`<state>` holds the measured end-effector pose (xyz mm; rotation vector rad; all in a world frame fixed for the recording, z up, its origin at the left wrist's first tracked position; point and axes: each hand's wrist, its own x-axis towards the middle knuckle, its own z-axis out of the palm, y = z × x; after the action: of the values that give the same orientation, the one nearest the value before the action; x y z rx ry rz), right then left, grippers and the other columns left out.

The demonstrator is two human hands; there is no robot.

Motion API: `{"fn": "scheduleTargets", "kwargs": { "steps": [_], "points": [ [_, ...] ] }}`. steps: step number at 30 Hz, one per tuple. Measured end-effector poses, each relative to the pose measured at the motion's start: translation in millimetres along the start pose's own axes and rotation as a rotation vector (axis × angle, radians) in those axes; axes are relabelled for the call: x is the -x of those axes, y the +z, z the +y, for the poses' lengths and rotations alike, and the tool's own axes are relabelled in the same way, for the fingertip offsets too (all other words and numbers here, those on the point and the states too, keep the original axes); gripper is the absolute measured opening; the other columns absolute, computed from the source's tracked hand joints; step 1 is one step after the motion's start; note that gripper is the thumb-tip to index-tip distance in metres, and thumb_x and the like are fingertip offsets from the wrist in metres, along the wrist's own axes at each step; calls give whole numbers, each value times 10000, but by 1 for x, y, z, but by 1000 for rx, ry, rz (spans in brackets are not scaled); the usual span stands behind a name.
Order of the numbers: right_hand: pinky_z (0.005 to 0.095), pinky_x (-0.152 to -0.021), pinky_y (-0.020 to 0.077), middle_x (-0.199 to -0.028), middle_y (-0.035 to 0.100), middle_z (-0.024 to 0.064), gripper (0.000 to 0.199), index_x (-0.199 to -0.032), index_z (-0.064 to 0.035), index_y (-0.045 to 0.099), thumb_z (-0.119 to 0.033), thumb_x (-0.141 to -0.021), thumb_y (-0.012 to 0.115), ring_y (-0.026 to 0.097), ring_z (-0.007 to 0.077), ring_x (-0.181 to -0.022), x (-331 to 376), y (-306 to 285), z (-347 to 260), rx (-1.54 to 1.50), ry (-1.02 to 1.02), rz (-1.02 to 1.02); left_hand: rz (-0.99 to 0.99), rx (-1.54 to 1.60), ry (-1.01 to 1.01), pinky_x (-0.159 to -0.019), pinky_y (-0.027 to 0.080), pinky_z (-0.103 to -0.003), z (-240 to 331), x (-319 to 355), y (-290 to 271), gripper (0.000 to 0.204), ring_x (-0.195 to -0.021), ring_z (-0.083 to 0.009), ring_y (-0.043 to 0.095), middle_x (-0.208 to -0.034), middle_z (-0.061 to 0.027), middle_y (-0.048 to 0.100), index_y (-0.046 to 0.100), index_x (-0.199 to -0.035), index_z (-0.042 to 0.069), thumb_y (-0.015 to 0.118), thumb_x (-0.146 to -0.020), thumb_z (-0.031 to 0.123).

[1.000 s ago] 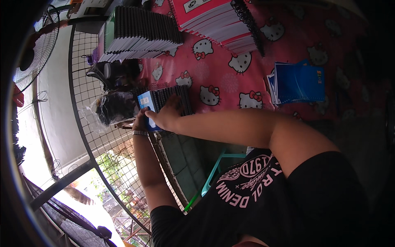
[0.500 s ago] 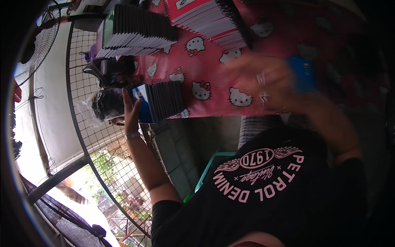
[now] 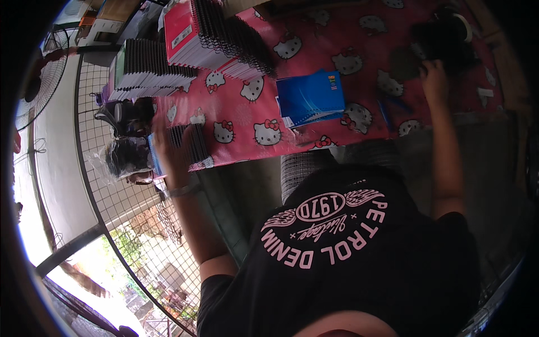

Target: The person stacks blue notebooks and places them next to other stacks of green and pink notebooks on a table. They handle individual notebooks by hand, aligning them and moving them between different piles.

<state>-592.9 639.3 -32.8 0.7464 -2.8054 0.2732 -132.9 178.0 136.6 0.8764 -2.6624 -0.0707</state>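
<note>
My left hand, somewhat blurred, rests against the front of a row of blue spiral notebooks at the table's left edge. Its fingers point away from me, apart from the thumb. Far to the right, my right hand has its fingers bent down at a dark bundle; whatever they pinch is hidden. Between the hands lies a small, slightly uneven pile of blue notebooks, cover up.
Tall stacks of red notebooks and green notebooks stand at the back left. Blue pens lie right of the pile. A plastic-wrapped dark package sits by the wire grille. The tablecloth is pink.
The blue notebooks by my right hand now lie on the table, released. That hand has moved right to the dark bundle. My left hand stays at the blue row; the view has shifted right.
</note>
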Motion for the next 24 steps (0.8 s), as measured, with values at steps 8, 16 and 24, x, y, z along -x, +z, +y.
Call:
{"fn": "scheduleTargets", "kwargs": {
  "steps": [8,16,24],
  "points": [
    [472,-852,508,-1081,610,189,288,-1180,-77,609,-165,-906,595,601,388,-1020,-7,11,1,-89,-56,-33,-143,169,666,-829,541,-379,229,-4,94,372,-1044,-278,618,-1192,-85,622,631,-1134,85,738,-789,174],
    [469,-886,491,-1100,609,188,355,-1256,-115,596,-119,-907,528,585,395,-1049,-19,-35,-9,-231,68,107,-232,311,651,-702,546,-367,226,-22,72,305,-829,-263,653,-934,-69,678,635,-1110,98,642,-808,60],
    [292,-762,499,-876,628,40,222,-1138,-124,719,-183,-938,643,620,150,-847,8,-123,-149,-1019,-395,-152,-101,133,480,-932,377,-453,242,-30,71,242,-966,-303,576,-965,-105,619,577,-1055,70,533,-819,38]
  ]
}}
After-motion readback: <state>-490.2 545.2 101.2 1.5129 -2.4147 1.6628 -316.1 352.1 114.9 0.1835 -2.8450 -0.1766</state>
